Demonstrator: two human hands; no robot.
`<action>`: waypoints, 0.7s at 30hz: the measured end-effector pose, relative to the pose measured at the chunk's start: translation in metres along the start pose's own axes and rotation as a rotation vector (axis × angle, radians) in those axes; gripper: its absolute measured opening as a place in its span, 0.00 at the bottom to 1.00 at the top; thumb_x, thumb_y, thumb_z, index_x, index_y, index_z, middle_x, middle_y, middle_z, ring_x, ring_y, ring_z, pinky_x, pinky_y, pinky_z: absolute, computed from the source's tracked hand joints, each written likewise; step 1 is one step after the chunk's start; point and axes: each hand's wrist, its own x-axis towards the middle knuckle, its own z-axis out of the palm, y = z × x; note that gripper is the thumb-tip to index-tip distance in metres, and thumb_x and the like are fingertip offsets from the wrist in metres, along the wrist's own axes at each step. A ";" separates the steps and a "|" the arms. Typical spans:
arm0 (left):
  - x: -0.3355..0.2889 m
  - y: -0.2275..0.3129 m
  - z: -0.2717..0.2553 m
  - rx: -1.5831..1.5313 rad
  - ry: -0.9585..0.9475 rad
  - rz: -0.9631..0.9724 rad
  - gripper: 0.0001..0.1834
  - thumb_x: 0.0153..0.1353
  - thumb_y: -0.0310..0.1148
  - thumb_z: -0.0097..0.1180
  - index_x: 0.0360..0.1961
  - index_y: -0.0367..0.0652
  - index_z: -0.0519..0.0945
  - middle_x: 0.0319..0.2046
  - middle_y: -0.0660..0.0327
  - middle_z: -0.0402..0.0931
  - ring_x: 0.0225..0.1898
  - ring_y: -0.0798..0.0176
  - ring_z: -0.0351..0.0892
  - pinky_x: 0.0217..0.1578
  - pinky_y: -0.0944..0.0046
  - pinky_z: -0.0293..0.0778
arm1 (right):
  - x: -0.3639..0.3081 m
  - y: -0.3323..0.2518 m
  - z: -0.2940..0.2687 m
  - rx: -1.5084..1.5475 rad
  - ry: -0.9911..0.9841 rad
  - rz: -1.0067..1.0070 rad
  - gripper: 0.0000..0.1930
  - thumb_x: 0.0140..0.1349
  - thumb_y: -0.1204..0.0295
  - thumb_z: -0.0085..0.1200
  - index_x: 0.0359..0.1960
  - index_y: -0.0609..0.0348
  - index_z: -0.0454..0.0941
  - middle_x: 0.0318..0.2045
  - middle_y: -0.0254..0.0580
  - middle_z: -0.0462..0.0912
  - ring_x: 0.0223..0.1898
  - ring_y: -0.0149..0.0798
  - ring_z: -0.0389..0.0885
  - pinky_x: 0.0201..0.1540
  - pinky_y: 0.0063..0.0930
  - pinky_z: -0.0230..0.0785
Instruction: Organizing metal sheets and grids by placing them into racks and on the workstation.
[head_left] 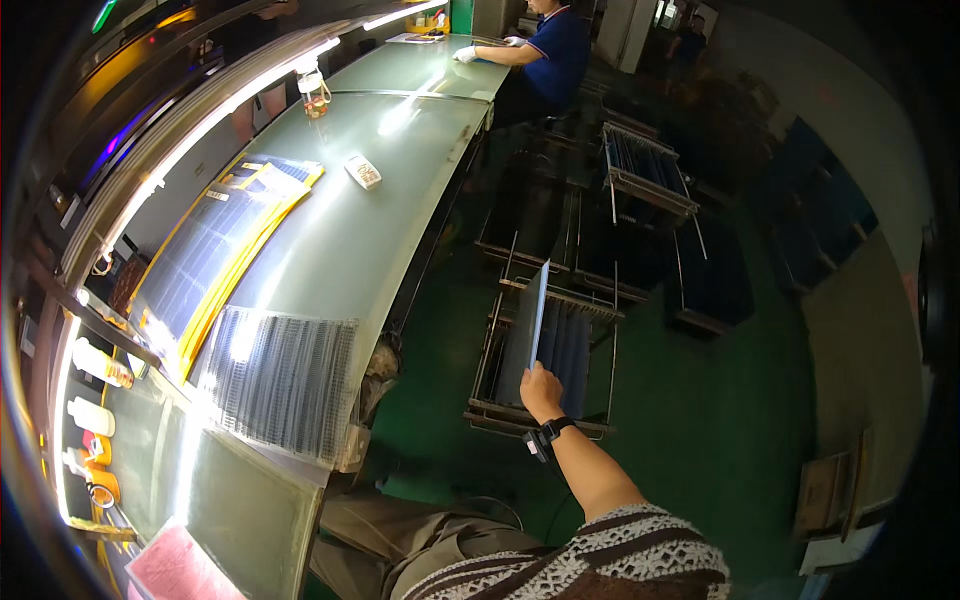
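The right hand (541, 392) pinches 1 thin sheet (538, 318) near its lower end, upright over or beside a metal rack (592, 306); contact with it is unclear. The left hand is out of view, so I cannot tell its state. By my judgement, the work is partway: this sheet is not yet set down, while several dark sheets (572, 355) stand in the rack. Beyond, a 2nd rack (655, 191) also holds sheets. On the desk (430, 130), a clear bottle (315, 96) has reddish contents.
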 end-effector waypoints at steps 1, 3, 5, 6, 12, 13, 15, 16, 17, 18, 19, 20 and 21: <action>0.001 0.000 0.000 -0.001 0.002 0.000 0.21 0.61 0.40 0.51 0.49 0.34 0.71 0.41 0.49 0.74 0.41 0.53 0.74 0.42 0.56 0.72 | 0.000 0.000 0.001 -0.002 0.000 -0.014 0.12 0.60 0.65 0.45 0.31 0.64 0.72 0.24 0.56 0.79 0.28 0.57 0.79 0.32 0.48 0.71; 0.001 0.000 0.001 -0.004 -0.002 -0.001 0.21 0.61 0.39 0.50 0.49 0.34 0.71 0.41 0.49 0.75 0.41 0.53 0.74 0.42 0.56 0.72 | 0.005 -0.005 -0.002 -0.002 0.003 0.015 0.12 0.59 0.65 0.45 0.31 0.64 0.72 0.25 0.57 0.79 0.30 0.57 0.79 0.34 0.48 0.70; 0.002 0.000 0.002 -0.009 -0.002 -0.003 0.21 0.61 0.39 0.50 0.49 0.34 0.71 0.41 0.49 0.75 0.41 0.53 0.74 0.42 0.56 0.72 | 0.006 -0.010 -0.004 -0.001 0.006 0.045 0.13 0.59 0.65 0.45 0.31 0.64 0.73 0.26 0.57 0.79 0.31 0.57 0.78 0.35 0.48 0.70; 0.002 0.001 0.002 -0.009 -0.001 -0.002 0.21 0.61 0.39 0.50 0.49 0.34 0.71 0.41 0.49 0.75 0.41 0.53 0.74 0.42 0.56 0.72 | 0.007 -0.011 -0.004 0.007 0.017 0.051 0.13 0.59 0.65 0.45 0.31 0.64 0.73 0.26 0.57 0.79 0.31 0.57 0.78 0.35 0.48 0.70; 0.004 0.001 0.002 -0.009 -0.002 0.000 0.21 0.61 0.39 0.50 0.49 0.33 0.71 0.41 0.49 0.75 0.41 0.53 0.74 0.42 0.56 0.72 | 0.003 -0.012 -0.006 -0.014 0.039 0.037 0.13 0.60 0.66 0.43 0.34 0.65 0.74 0.26 0.56 0.80 0.29 0.56 0.79 0.32 0.46 0.72; 0.005 0.001 0.003 -0.012 -0.005 0.001 0.21 0.61 0.39 0.50 0.49 0.33 0.71 0.41 0.49 0.75 0.41 0.53 0.74 0.42 0.56 0.72 | 0.003 -0.011 -0.006 -0.007 0.041 0.039 0.13 0.60 0.66 0.43 0.34 0.65 0.74 0.26 0.56 0.80 0.29 0.56 0.79 0.32 0.46 0.72; 0.006 0.000 0.003 -0.011 -0.005 0.010 0.21 0.61 0.39 0.50 0.49 0.33 0.71 0.41 0.49 0.75 0.41 0.54 0.74 0.42 0.56 0.72 | 0.005 -0.012 -0.006 -0.003 0.030 0.033 0.13 0.60 0.66 0.43 0.33 0.65 0.73 0.26 0.56 0.80 0.29 0.56 0.79 0.32 0.47 0.72; 0.007 -0.001 0.003 -0.011 -0.004 0.011 0.21 0.61 0.39 0.50 0.49 0.33 0.71 0.41 0.49 0.75 0.41 0.54 0.74 0.42 0.56 0.72 | 0.006 -0.014 -0.006 0.001 0.019 0.021 0.13 0.60 0.66 0.43 0.33 0.65 0.73 0.26 0.56 0.80 0.29 0.56 0.79 0.33 0.47 0.72; 0.007 -0.001 0.003 -0.014 -0.004 0.012 0.21 0.61 0.39 0.50 0.49 0.33 0.71 0.41 0.49 0.75 0.41 0.54 0.74 0.42 0.56 0.72 | 0.006 -0.016 -0.006 0.002 0.017 0.024 0.13 0.60 0.66 0.43 0.33 0.65 0.73 0.26 0.56 0.80 0.29 0.56 0.79 0.33 0.47 0.72; 0.007 -0.001 0.003 -0.012 -0.005 0.013 0.21 0.61 0.39 0.50 0.49 0.33 0.71 0.41 0.49 0.75 0.41 0.54 0.74 0.42 0.56 0.72 | 0.008 -0.017 -0.005 0.012 -0.002 0.045 0.13 0.60 0.65 0.43 0.32 0.64 0.73 0.26 0.56 0.80 0.30 0.56 0.79 0.34 0.48 0.71; 0.007 -0.001 0.003 -0.012 -0.004 0.015 0.21 0.61 0.38 0.50 0.49 0.33 0.71 0.41 0.49 0.75 0.41 0.54 0.74 0.41 0.56 0.72 | 0.009 -0.019 -0.005 0.021 -0.021 0.066 0.13 0.59 0.64 0.44 0.31 0.63 0.73 0.26 0.56 0.80 0.32 0.56 0.79 0.35 0.48 0.70; 0.007 -0.002 0.003 -0.011 -0.005 0.016 0.20 0.61 0.38 0.50 0.49 0.33 0.71 0.41 0.49 0.75 0.41 0.54 0.74 0.41 0.56 0.72 | 0.010 -0.021 -0.003 0.022 -0.024 0.068 0.13 0.59 0.64 0.44 0.31 0.63 0.73 0.26 0.56 0.80 0.32 0.56 0.79 0.35 0.48 0.70; 0.007 -0.002 0.003 -0.011 -0.005 0.018 0.20 0.61 0.38 0.50 0.49 0.33 0.71 0.41 0.49 0.75 0.41 0.54 0.74 0.41 0.56 0.72 | 0.011 -0.021 -0.001 -0.001 -0.067 0.068 0.13 0.59 0.65 0.44 0.33 0.64 0.74 0.27 0.56 0.80 0.32 0.56 0.79 0.35 0.48 0.70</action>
